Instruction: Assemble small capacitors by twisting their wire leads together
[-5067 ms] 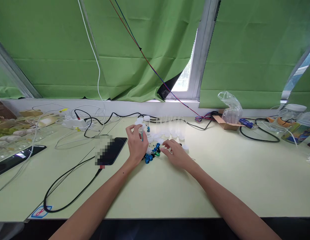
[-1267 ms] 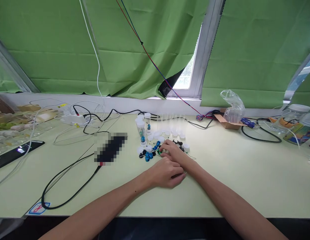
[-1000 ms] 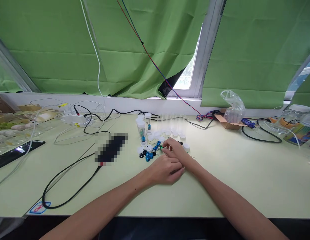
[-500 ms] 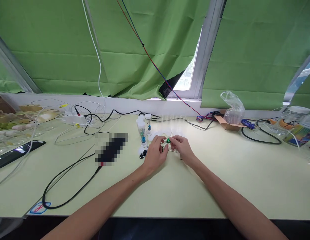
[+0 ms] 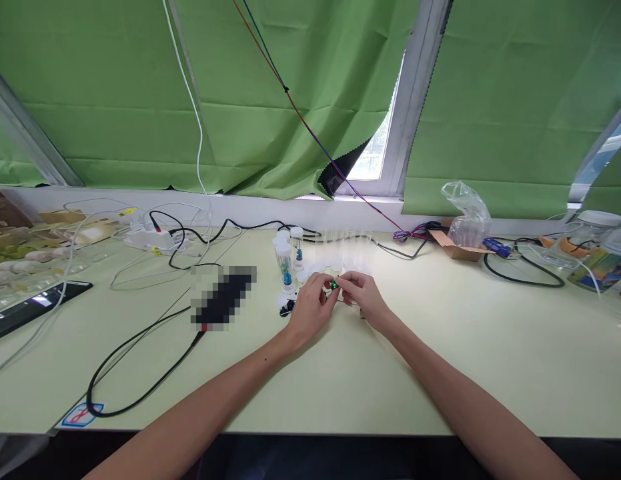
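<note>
My left hand (image 5: 310, 308) and my right hand (image 5: 364, 298) meet fingertip to fingertip over the pale green table (image 5: 440, 360). Both pinch a small green bead-like piece (image 5: 334, 285) between them. A clear tube with a white cap (image 5: 283, 265) holding blue and teal pieces stands just left of my left hand, and a second capped tube (image 5: 297, 245) stands behind it. A black piece (image 5: 287, 307) lies by my left hand. Several empty clear tubes (image 5: 343, 248) stand behind my hands. The loose blue pieces are hidden under my hands.
A blurred-out flat device (image 5: 223, 297) with a black cable (image 5: 135, 363) lies left of my hands. A dark tablet (image 5: 35, 308) and tangled white cables (image 5: 155, 240) sit far left. A cardboard box with a plastic bag (image 5: 463, 227), a black cable loop (image 5: 523, 270) and jars (image 5: 590, 243) are at right.
My left hand came up off the table to join my right hand, and both now pinch the green piece, slightly lower than half a second ago. Earlier the left hand held a tube, which now stands.
</note>
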Demonstrator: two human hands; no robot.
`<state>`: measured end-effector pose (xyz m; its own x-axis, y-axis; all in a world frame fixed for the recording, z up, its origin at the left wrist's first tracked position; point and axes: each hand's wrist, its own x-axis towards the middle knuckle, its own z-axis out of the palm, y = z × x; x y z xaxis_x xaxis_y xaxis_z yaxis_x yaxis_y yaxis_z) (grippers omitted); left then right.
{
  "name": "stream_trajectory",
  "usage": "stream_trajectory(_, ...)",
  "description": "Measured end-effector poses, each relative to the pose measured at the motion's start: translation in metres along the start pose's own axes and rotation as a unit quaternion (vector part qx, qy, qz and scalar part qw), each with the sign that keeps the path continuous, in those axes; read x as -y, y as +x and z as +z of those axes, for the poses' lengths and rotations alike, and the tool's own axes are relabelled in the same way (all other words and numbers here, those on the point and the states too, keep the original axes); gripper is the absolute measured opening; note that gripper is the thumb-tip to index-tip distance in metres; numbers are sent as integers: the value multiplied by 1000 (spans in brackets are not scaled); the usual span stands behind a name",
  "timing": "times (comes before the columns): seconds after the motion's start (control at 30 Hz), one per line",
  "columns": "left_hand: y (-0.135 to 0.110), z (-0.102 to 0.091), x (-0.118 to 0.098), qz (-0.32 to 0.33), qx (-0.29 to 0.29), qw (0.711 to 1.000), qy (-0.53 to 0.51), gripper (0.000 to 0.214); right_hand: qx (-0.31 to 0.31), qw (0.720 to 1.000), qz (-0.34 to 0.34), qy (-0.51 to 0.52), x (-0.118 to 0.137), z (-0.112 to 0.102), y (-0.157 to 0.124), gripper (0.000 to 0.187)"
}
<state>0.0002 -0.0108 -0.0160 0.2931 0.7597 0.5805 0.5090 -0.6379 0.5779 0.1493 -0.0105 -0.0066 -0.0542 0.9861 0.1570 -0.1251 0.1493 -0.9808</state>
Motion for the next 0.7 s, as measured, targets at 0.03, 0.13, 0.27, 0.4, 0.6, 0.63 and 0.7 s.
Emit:
stream_trajectory(0.03, 0, 0, 0, 0, 0, 1000, -1, 17, 2, 1000, 0, -1, 1, 0, 0, 35)
stream_trajectory(0.13, 0, 0, 0, -1, 0, 1000, -2, 16, 5, 1000, -1, -3, 1, 0, -1, 36)
stream_trajectory(0.27, 0, -1, -1, -5, 1, 1000, -3, 16, 6, 1000, -5, -10, 2, 0, -2, 36)
stream_trajectory(0.4, 0, -2, -3, -11, 6, 1000, -6, 17, 7, 1000, -4, -25, 5, -1, -3, 37)
stream_trajectory(0.6, 1, -2, -3, -26, -3, 999, -19, 16, 5, 999, -17, -34, 3, 0, -2, 39)
stream_trajectory(0.63, 1, -2, -3, -34, -5, 999, -24, 15, 0, 999, -21, -35, 1, -1, -1, 39)
stream_trajectory(0.7, 3, -3, -2, -58, -16, 997, -44, 15, -18, 998, -32, -43, -3, -2, 2, 40)
